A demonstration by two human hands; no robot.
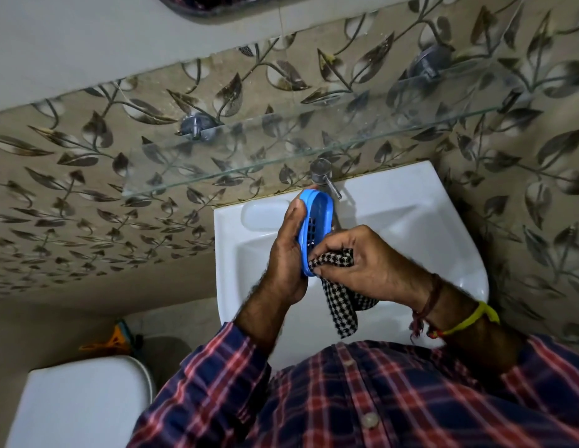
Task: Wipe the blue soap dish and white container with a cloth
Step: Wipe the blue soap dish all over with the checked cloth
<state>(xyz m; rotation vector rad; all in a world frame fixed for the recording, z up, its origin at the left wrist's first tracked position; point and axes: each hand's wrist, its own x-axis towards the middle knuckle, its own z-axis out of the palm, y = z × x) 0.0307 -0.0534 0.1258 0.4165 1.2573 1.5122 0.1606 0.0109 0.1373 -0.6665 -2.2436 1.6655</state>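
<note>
Blue soap dish [315,231] held on edge above the sink [411,221], long axis running away from the body; left hand [288,253] grips its back; right hand [356,263] pinches the checked cloth [341,305] at its near end; white container not seen.

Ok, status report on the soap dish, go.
Left hand grips blue soap dish over sink. Right hand pinches checked cloth against its lower rim. White container not visible.

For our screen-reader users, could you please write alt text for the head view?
Over a white sink, the left hand holds a blue soap dish on edge while the right hand presses a checked cloth to its lower end.
</note>
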